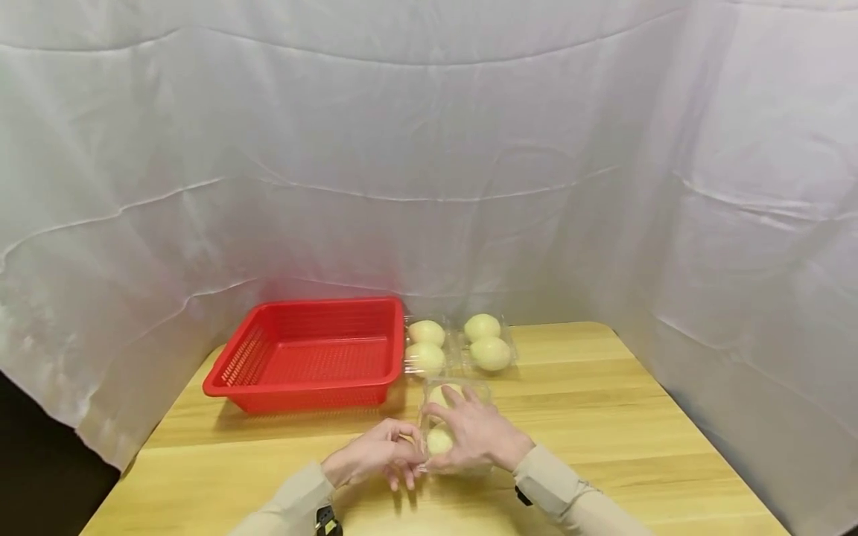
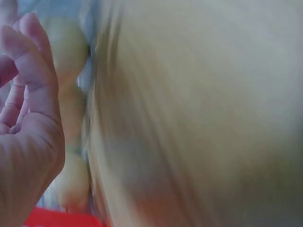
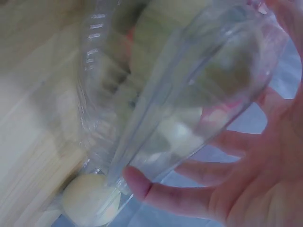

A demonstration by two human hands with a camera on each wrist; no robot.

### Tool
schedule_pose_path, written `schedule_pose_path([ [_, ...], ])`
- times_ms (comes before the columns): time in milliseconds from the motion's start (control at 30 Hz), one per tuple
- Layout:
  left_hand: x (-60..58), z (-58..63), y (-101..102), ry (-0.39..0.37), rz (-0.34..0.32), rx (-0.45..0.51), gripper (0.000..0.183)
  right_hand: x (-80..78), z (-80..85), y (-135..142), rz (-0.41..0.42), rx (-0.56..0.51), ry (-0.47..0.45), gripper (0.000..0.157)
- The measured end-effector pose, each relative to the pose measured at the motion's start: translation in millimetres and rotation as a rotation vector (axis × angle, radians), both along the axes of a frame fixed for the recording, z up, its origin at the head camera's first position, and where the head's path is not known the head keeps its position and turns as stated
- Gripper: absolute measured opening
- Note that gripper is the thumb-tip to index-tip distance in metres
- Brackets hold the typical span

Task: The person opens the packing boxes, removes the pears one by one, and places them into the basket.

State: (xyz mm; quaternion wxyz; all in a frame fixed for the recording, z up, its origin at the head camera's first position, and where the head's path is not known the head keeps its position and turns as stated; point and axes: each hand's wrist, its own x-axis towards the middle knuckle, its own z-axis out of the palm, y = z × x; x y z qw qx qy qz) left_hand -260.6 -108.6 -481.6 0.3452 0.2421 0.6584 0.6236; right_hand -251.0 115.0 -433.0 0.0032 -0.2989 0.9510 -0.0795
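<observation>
A clear plastic clamshell box with two pale yellow, rounded fruits lies on the table in front of me. My right hand spreads its fingers over the top. In the right wrist view the lid stands at an angle over the base, with the right thumb at a corner and the fingers along its outer side. My left hand pinches the box's left edge between thumb and index finger. Its other fingers hang loosely below; in the left wrist view its fingertips run out of frame.
A red plastic basket stands at the back left of the wooden table. Beside it are two more clear boxes, each with two pale fruits. Pale cloth encloses the table's back and sides.
</observation>
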Motion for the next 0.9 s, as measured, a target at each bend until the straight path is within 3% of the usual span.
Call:
schedule_pose_path([
  [200,2.3,0.7,2.6,0.010,-0.059,0.007,0.025,2.8,3.2,4.5,0.005,-0.045,-0.082,0.090],
  [300,0.8,1.1,1.3,0.028,-0.036,0.010,0.028,4.9,4.5,6.6,-0.004,-0.057,-0.112,0.090],
  [367,-1.6,0.6,-0.3,0.034,0.025,0.012,0.029,5.9,4.7,7.7,-0.011,-0.058,-0.124,0.090],
  [467,-6.4,-0.2,-2.3,0.053,0.173,0.004,0.029,7.2,5.2,8.7,-0.011,-0.048,-0.132,0.090],
  [633,-16.0,0.6,-1.0,0.162,0.385,-0.080,0.028,8.1,4.8,9.9,0.007,-0.054,-0.145,0.091],
  [767,-22.7,0.9,4.5,0.202,0.463,-0.114,0.038,7.7,3.9,10.6,0.023,-0.058,-0.130,0.091],
  [900,-28.1,0.2,11.6,0.208,0.480,-0.108,0.050,7.3,2.4,10.5,0.041,-0.046,-0.108,0.091],
])
